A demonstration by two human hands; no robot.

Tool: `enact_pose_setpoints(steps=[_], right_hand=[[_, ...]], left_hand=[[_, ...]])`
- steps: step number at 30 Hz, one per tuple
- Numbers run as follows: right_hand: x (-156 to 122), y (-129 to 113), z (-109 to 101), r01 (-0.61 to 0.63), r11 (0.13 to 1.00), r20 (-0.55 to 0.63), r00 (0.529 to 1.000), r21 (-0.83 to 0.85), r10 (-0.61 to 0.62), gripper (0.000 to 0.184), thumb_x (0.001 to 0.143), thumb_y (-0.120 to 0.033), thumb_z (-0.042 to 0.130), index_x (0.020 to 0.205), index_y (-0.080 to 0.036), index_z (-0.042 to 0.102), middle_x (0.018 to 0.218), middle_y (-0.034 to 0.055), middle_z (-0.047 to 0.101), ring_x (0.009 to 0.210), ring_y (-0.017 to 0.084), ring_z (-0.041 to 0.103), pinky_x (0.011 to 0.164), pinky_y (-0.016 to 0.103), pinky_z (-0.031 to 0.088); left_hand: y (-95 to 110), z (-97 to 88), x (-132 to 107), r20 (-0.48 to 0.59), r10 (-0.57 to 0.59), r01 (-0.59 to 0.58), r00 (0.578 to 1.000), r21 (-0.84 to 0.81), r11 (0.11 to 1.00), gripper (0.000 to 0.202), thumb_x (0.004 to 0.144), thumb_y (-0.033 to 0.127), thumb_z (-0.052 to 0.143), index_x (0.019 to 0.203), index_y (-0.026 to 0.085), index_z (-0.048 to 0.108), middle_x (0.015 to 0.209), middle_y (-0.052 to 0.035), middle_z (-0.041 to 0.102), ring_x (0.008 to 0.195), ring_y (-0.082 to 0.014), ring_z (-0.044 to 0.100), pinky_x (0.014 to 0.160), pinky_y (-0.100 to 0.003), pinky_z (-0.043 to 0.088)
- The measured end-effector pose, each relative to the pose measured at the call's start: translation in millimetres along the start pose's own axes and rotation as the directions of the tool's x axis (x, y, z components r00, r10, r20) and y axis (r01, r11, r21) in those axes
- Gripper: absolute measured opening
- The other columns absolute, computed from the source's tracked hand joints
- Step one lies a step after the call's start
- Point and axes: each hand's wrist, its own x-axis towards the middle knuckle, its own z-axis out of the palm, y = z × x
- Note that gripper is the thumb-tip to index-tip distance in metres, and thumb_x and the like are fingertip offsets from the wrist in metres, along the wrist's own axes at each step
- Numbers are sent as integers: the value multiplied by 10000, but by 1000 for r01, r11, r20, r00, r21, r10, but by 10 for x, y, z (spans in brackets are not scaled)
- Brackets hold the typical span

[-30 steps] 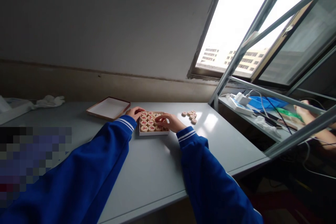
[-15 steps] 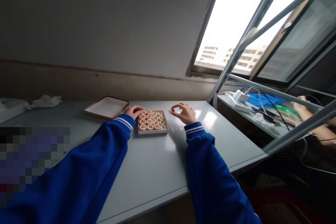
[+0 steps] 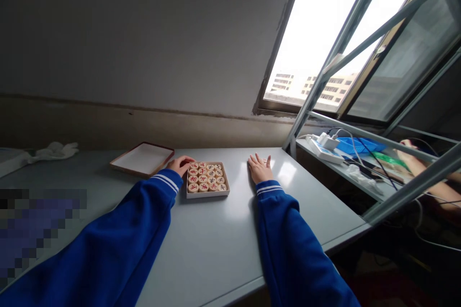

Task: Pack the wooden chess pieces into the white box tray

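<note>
Beneath the right hand (image 3: 260, 169), palm down with fingers spread loose, the surface (image 3: 216, 230) is covered; a pale bit beside the fingers is too small to make out. At the left rim of the box (image 3: 208, 194) curls the left hand (image 3: 181, 165), fingertips partly hidden, so I cannot tell whether it grips. Round pieces (image 3: 202, 179) fill the box, some markings blurred. Open room stretches from its front wall to the surface's near edge.
</note>
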Motion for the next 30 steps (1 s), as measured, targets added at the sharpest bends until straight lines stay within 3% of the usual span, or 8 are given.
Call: enact_pose_setpoints(steps=[3,6,8,12,18,26,28,30], right_hand=[[-30,-179,-136,146,948,-56,989,283,-136,365,790,-166,465,1146,-240,491,1271,74,428,1214,244,307,956,619,91],[-124,-493,-279,392,698,-66,893,599,-444,342,765,-238,527,1106,-224,538,1137,66,554,1057,192,493,914,414,366],[-199,-672,-325,434,598,-59,838,674,-542,259,747,-219,553,999,-197,608,989,57,631,908,168,572,811,318,444],[-279,-796,-334,438,631,-96,861,640,-500,174,729,-189,576,886,-179,651,881,56,656,796,160,594,733,288,458],[-257,-719,-361,429,630,-25,838,648,-544,206,689,-229,629,891,-208,664,869,42,661,751,152,602,693,262,463],[-261,-747,-328,479,610,-87,825,631,-558,252,647,-278,670,883,-189,672,817,47,665,689,140,593,650,240,451],[-237,-691,-377,503,640,-133,834,581,-535,207,682,-291,641,868,-206,673,806,34,663,684,131,585,669,242,441],[-207,-570,-454,484,727,-203,873,487,-444,162,712,-310,611,834,-225,676,797,22,660,702,133,578,701,257,425]], left_hand=[[14,-11,-5,1,0,0,1000,15,1000,182,600,257,480,707,192,612,758,-24,662,828,-194,585,774,-290,462],[25,-21,-18,1,8,-8,1000,23,1000,184,610,255,477,719,195,612,779,-25,662,829,-191,587,788,-294,458],[25,-23,-25,1,14,-14,1000,23,1000,189,616,259,476,732,193,610,801,-28,660,828,-189,589,798,-297,454],[18,-16,-24,6,23,-23,1000,13,1000,193,615,252,468,732,183,605,799,-39,655,829,-193,588,800,-308,452],[2,-15,-17,20,29,-29,999,15,999,205,621,267,467,745,175,602,811,-50,652,830,-192,586,793,-303,454],[-30,-6,4,12,16,-17,1000,32,999,206,623,275,462,740,176,599,815,-48,651,840,-202,580,808,-318,443],[-19,-1,7,17,17,-18,1000,22,1000,202,620,273,462,731,170,596,791,-49,652,827,-201,582,798,-312,448],[-7,-2,8,19,9,-10,1000,22,1000,200,615,254,461,733,166,596,788,-52,651,821,-198,583,788,-303,451]])
